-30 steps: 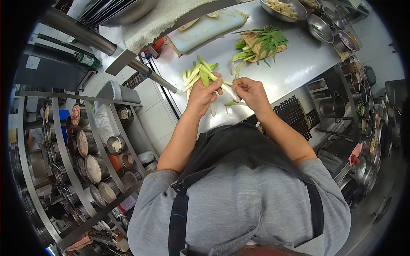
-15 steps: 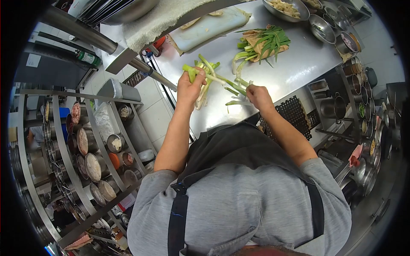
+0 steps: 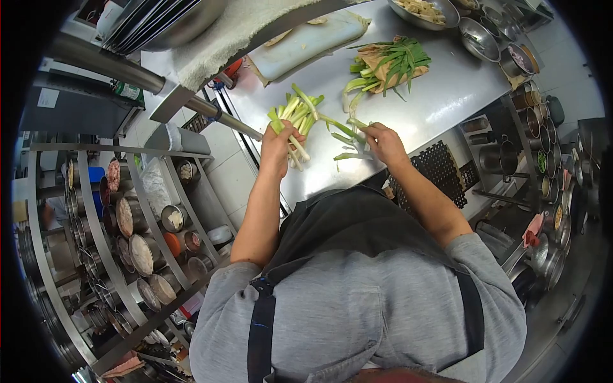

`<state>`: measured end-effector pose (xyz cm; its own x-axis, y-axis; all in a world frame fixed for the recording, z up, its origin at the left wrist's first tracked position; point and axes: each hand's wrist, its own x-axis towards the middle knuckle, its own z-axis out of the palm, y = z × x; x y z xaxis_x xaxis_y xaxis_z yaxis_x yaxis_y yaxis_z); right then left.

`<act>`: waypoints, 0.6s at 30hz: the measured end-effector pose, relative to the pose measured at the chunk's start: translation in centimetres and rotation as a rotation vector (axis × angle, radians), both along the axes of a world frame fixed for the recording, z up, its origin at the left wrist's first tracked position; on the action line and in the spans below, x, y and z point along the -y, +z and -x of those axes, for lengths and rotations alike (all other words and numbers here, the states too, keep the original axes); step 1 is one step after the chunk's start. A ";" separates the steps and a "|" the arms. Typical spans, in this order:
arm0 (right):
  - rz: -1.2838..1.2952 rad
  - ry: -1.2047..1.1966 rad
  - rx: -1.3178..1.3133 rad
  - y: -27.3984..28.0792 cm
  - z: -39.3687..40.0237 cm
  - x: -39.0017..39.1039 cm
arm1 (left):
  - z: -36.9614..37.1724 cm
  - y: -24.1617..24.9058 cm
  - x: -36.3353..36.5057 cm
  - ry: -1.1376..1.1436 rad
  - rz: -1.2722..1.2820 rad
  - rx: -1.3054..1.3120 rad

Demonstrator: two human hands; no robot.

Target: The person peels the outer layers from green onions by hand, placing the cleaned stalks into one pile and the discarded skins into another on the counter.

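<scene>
My left hand is closed around a green onion stalk, its pale end pointing down toward me. Just beyond lies a small pile of trimmed green onions on the steel table. My right hand is pinched on a strip of green onion leaf, low over the table. Loose peeled leaves lie beside those fingers. Farther back rests a larger bunch of green onions with long green tops and some brown, withered outer leaves.
On the steel table, a pale cutting board lies at the back left. Metal bowls stand at the far right. A metal shelf post juts in from the left. Racks of pots flank the table.
My left hand has lowered slightly toward me, and its stalk now points downward instead of across toward the right hand. The right hand has barely moved, its fingers now more extended.
</scene>
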<state>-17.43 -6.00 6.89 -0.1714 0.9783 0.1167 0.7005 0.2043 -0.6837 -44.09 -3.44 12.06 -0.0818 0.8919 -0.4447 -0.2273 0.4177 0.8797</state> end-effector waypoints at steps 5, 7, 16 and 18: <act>0.026 0.064 -0.189 1.6 1.8 0.6 | -4.4 -1.1 -1.1 -0.101 0.020 0.267; 0.212 0.085 -0.205 2.0 2.6 1.1 | -7.0 -1.7 -1.4 -0.117 0.050 0.358; 0.503 -0.359 -0.501 -3.2 -5.3 1.3 | -13.1 -8.5 -3.6 -0.693 -0.841 -0.684; 0.471 -0.474 -0.260 -3.6 -8.5 1.1 | -12.8 -8.9 -3.0 -0.797 -0.918 -0.834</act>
